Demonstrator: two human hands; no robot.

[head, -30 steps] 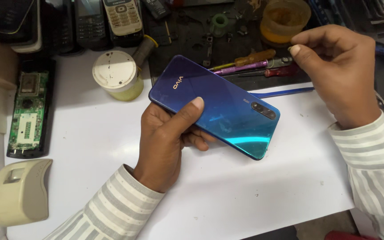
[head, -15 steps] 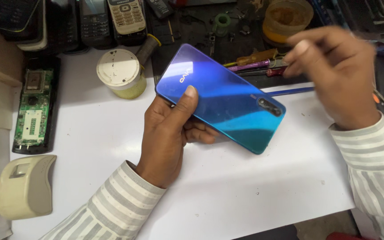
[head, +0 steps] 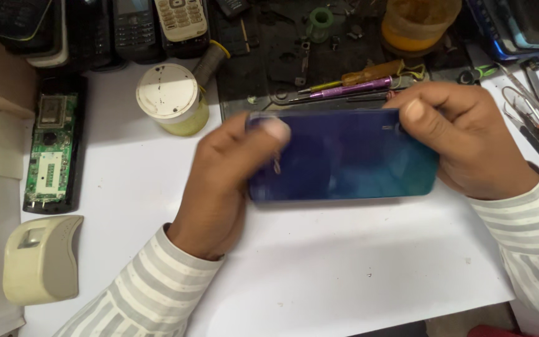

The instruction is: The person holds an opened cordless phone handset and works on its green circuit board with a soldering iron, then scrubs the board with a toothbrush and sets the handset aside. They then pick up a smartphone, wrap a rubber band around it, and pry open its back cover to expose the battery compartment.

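Both hands gripped the glossy blue-to-teal smartphone (head: pixel 344 156): left hand (head: pixel 226 181) at nine o'clock, right hand (head: pixel 469 140) at three, fingers pinching its ends above the white surface (head: pixel 319 268).

Lighting is bright and even from overhead, with only soft shadows on the white table (head: pixel 344 274). Motion blur smears the blue phone (head: pixel 344 156) and the left hand (head: pixel 226 181). Background tools remain reasonably sharp; the upper bench area is dimmer.

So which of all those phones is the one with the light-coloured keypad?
The cream keypad phone at the top edge, lying among dark handsets. It alone shows pale buttons; the blue smartphone in the left hand and right hand shows none.
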